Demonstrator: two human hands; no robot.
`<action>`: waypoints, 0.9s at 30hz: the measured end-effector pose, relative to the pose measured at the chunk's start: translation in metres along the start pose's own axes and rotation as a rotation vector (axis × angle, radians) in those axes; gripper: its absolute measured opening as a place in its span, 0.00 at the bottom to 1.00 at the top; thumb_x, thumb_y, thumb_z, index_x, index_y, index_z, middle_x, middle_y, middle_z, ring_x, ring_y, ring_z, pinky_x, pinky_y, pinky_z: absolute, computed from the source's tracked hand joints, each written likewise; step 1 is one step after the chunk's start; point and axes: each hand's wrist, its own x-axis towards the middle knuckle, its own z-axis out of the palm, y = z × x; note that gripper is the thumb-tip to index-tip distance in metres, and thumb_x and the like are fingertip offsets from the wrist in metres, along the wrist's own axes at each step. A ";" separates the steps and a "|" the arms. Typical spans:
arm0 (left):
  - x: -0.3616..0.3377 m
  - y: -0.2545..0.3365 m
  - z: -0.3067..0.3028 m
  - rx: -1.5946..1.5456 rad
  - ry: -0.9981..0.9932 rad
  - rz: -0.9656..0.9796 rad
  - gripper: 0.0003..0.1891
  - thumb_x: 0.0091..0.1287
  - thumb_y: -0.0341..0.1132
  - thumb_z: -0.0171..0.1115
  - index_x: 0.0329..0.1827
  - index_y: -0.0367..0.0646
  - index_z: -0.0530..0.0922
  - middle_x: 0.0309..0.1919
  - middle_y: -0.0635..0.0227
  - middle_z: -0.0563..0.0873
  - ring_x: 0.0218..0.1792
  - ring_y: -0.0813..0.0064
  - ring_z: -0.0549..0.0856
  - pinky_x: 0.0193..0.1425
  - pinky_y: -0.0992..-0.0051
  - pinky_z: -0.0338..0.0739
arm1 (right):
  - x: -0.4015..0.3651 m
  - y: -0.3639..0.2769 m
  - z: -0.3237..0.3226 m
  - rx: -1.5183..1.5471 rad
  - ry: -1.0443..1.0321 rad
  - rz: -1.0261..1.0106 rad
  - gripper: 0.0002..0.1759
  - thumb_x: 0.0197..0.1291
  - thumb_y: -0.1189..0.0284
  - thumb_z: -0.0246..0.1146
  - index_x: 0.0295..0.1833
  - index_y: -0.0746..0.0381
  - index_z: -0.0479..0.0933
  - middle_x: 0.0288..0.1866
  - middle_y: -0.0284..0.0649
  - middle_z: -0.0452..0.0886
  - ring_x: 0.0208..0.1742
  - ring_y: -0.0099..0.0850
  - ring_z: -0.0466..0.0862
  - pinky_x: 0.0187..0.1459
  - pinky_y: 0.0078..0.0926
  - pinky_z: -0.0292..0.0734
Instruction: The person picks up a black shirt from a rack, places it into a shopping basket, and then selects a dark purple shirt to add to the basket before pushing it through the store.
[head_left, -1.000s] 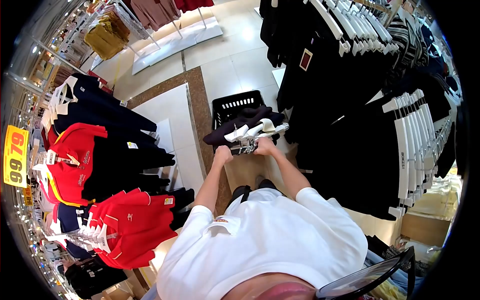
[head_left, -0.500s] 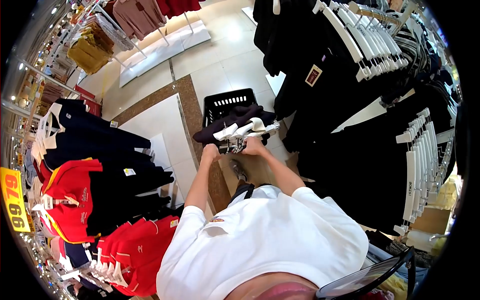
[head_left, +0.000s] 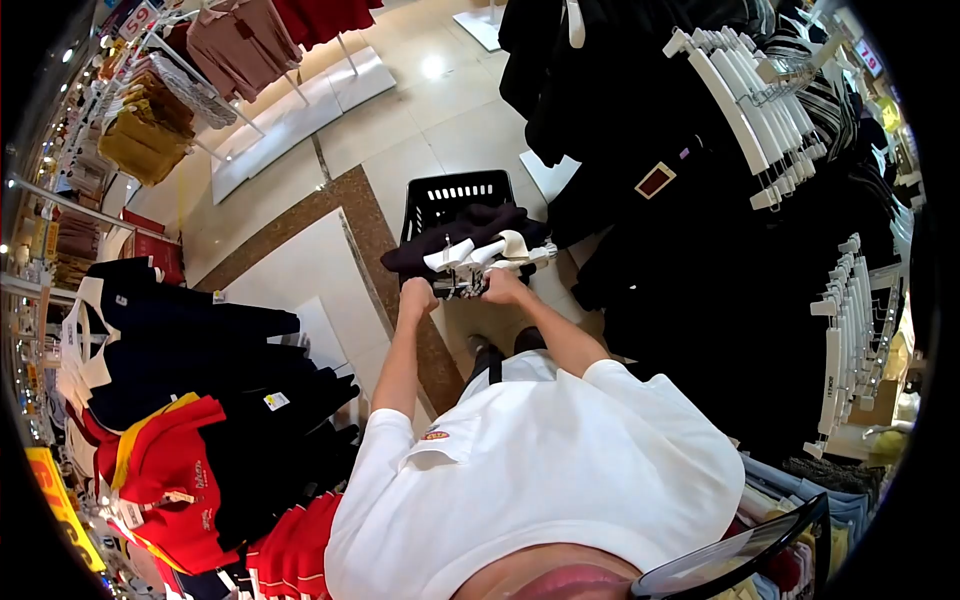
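My left hand (head_left: 419, 297) and my right hand (head_left: 503, 288) are closed around the near edge of a black shopping basket (head_left: 456, 186), apparently on its handle bar, which the fingers mostly cover. Dark purple clothing (head_left: 425, 250) lies inside the basket. White hangers (head_left: 465, 256) with metal clips rest on top of it, close to my knuckles. Both arms reach forward, and the basket is in front of my body. I cannot see wheels or a frame beneath it.
Black trousers (head_left: 700, 300) hang on white hangers (head_left: 745, 95) along the right. Navy shirts (head_left: 170, 320) and red shirts (head_left: 175, 480) hang at the left. Ahead, a low white platform (head_left: 290, 120) stands below a clothes rack. Tiled floor (head_left: 400, 140) with a brown strip runs between.
The racks on both sides have shifted nearer and downward in view, while the basket keeps its place before me. My feet have changed position. Both hands keep their grip.
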 end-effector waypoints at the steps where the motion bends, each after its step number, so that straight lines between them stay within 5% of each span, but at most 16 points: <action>1: 0.005 -0.001 -0.006 0.007 -0.039 -0.002 0.09 0.43 0.29 0.61 0.26 0.33 0.83 0.33 0.44 0.83 0.40 0.49 0.83 0.46 0.60 0.79 | 0.005 -0.004 -0.002 0.011 0.018 -0.003 0.21 0.34 0.64 0.67 0.34 0.68 0.80 0.35 0.54 0.82 0.40 0.47 0.82 0.45 0.38 0.77; 15: 0.080 0.001 -0.045 -0.058 0.048 -0.015 0.09 0.45 0.29 0.59 0.25 0.32 0.82 0.32 0.45 0.83 0.38 0.49 0.83 0.46 0.60 0.79 | 0.085 -0.007 -0.052 -0.022 -0.012 -0.005 0.21 0.33 0.64 0.65 0.36 0.66 0.82 0.37 0.54 0.82 0.43 0.47 0.82 0.48 0.37 0.76; 27: 0.148 0.025 -0.091 -0.007 0.003 -0.060 0.10 0.45 0.31 0.60 0.28 0.36 0.83 0.34 0.47 0.84 0.41 0.51 0.83 0.47 0.62 0.78 | 0.163 0.001 -0.112 0.004 0.026 -0.107 0.18 0.32 0.66 0.64 0.31 0.67 0.79 0.31 0.54 0.81 0.37 0.48 0.81 0.41 0.39 0.77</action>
